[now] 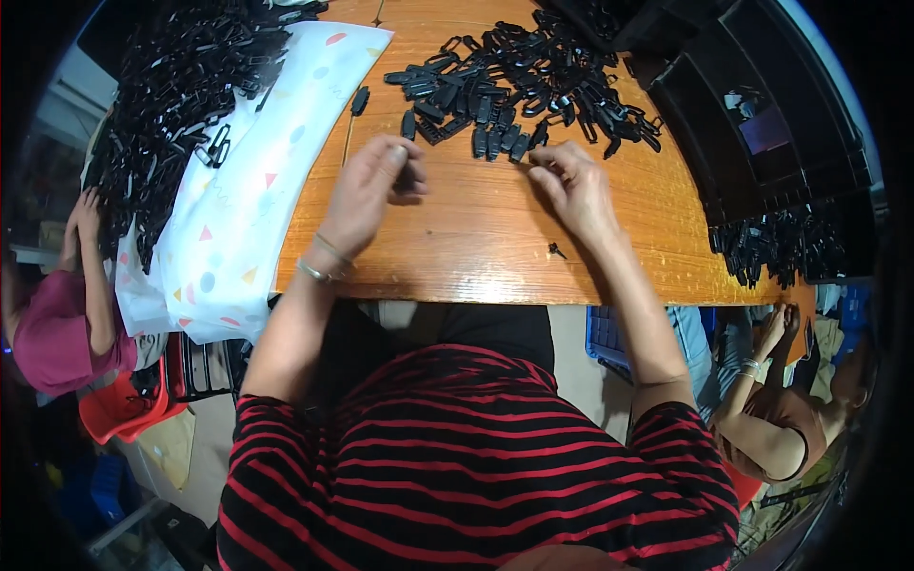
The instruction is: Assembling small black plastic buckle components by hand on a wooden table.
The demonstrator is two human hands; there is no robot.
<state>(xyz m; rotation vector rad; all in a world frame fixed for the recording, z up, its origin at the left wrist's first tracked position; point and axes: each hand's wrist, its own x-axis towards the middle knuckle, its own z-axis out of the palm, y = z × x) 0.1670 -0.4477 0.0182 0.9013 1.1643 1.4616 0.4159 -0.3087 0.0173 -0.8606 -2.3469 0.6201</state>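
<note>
My left hand [373, 186] is over the tabletop with its fingers curled in. Anything inside those fingers is hidden from me. Just beyond its knuckles lies a single black oval plastic piece [408, 125]. My right hand [579, 190] has thumb and forefinger bent close together at the front edge of a pile of black plastic parts [514, 81]. I cannot make out what its fingertips hold. Several flat black pieces [492, 143] lie side by side near those fingertips. A tiny dark part [557, 250] rests left of my right forearm.
A patterned white sheet [238, 209] covers the table's left side, beside a large heap of black loop-shaped parts [190, 86]. At right stands a dark box-like structure [762, 105], with more black parts [771, 249] below it. People sit at left [71, 328] and right [781, 419].
</note>
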